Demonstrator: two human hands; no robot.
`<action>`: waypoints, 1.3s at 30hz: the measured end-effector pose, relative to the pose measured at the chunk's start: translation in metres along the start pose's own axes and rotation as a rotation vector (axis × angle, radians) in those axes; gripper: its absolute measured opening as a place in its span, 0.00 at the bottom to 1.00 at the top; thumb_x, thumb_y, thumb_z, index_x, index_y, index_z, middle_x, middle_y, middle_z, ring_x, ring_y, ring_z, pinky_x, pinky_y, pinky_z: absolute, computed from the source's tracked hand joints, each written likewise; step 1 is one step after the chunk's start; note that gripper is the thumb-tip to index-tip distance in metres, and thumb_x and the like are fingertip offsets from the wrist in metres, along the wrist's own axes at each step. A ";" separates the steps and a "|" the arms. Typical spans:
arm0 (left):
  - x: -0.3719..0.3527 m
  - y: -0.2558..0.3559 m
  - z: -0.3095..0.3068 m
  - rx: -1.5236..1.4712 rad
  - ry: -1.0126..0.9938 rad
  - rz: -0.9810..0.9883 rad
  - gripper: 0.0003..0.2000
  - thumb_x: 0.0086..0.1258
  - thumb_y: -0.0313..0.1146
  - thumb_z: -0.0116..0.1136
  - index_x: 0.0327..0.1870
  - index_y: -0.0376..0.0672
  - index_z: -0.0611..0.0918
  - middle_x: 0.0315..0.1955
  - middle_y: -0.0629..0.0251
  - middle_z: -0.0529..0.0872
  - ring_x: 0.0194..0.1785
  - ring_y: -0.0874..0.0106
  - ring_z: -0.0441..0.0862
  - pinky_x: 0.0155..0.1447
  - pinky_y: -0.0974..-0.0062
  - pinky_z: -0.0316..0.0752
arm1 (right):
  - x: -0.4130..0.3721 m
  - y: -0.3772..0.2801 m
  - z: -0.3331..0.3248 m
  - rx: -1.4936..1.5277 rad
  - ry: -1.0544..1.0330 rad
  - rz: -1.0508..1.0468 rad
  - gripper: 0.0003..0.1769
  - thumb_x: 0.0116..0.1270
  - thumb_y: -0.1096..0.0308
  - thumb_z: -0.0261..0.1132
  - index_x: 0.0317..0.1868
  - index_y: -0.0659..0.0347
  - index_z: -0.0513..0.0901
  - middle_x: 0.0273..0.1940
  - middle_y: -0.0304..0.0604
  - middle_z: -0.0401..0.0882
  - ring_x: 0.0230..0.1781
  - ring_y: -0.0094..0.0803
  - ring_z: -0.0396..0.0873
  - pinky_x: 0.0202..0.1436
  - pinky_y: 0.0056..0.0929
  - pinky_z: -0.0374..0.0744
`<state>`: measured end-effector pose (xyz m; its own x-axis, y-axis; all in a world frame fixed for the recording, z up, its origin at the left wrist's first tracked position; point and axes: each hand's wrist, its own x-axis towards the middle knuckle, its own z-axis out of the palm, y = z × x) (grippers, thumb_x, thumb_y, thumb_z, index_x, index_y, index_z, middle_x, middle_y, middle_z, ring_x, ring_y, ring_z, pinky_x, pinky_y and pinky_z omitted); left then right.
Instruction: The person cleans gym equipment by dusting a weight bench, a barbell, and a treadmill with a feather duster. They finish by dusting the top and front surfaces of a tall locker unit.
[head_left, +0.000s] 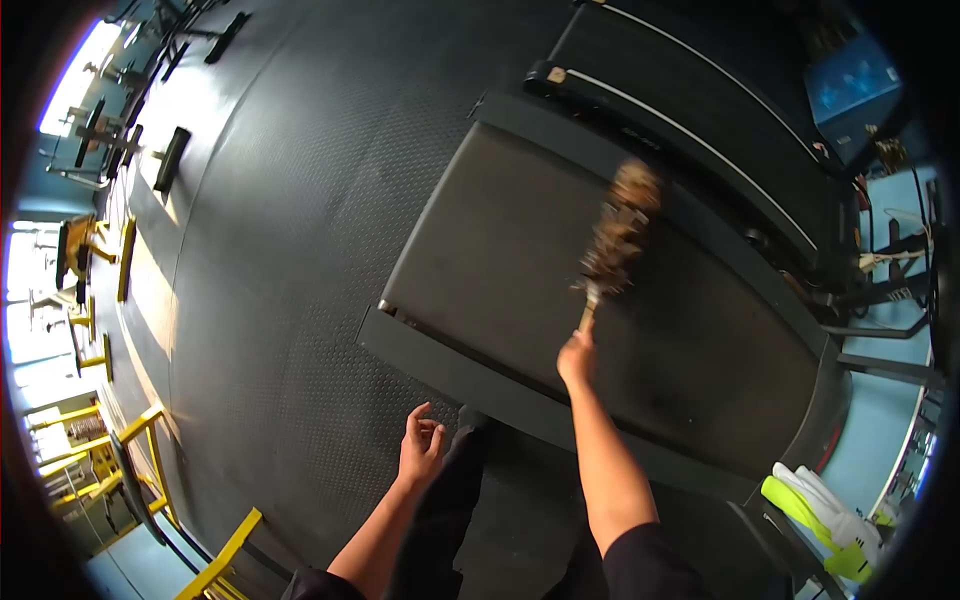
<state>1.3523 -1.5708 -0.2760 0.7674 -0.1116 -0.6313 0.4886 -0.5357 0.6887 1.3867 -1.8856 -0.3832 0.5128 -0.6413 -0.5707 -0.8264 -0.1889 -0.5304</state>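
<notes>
My right hand [577, 358] is closed around the handle of a brown feather duster [617, 235]. The feathers stretch away from me over the belt of a treadmill [500, 220], near its far side rail, and look blurred. My left hand [421, 450] hangs beside the near rail of the treadmill, above the dark floor, with its fingers loosely curled and apart and nothing in them.
A second treadmill [690, 110] stands beyond the first. White and yellow-green cloths [825, 520] lie at the lower right. Yellow gym machines [150, 460] and weight benches [172, 160] line the left side. Textured black matting [290, 240] covers the floor.
</notes>
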 end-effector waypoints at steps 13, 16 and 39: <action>-0.020 -0.033 -0.013 0.145 -0.109 -0.028 0.23 0.75 0.28 0.56 0.70 0.41 0.67 0.40 0.64 0.81 0.38 0.76 0.81 0.44 0.77 0.77 | -0.139 -0.047 0.081 -0.075 -0.229 -0.429 0.31 0.72 0.72 0.53 0.75 0.56 0.63 0.54 0.61 0.78 0.48 0.58 0.82 0.48 0.48 0.83; -0.012 -0.006 0.008 0.314 -0.255 0.120 0.24 0.74 0.26 0.56 0.70 0.43 0.68 0.41 0.64 0.81 0.37 0.77 0.79 0.42 0.78 0.76 | -0.162 0.047 0.046 0.080 0.138 -0.332 0.33 0.68 0.78 0.56 0.74 0.61 0.63 0.50 0.62 0.78 0.44 0.57 0.82 0.45 0.45 0.82; -0.169 -0.008 0.302 0.714 -0.657 0.400 0.27 0.74 0.31 0.57 0.73 0.45 0.65 0.48 0.59 0.81 0.46 0.67 0.83 0.54 0.65 0.79 | -0.317 0.608 -0.233 0.398 0.886 0.712 0.14 0.78 0.60 0.46 0.37 0.57 0.74 0.30 0.38 0.70 0.29 0.31 0.71 0.38 0.33 0.73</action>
<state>1.0935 -1.8006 -0.2828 0.3376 -0.7074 -0.6209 -0.2737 -0.7050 0.6543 0.6672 -1.9704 -0.3783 -0.4959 -0.8261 -0.2676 -0.6497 0.5574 -0.5168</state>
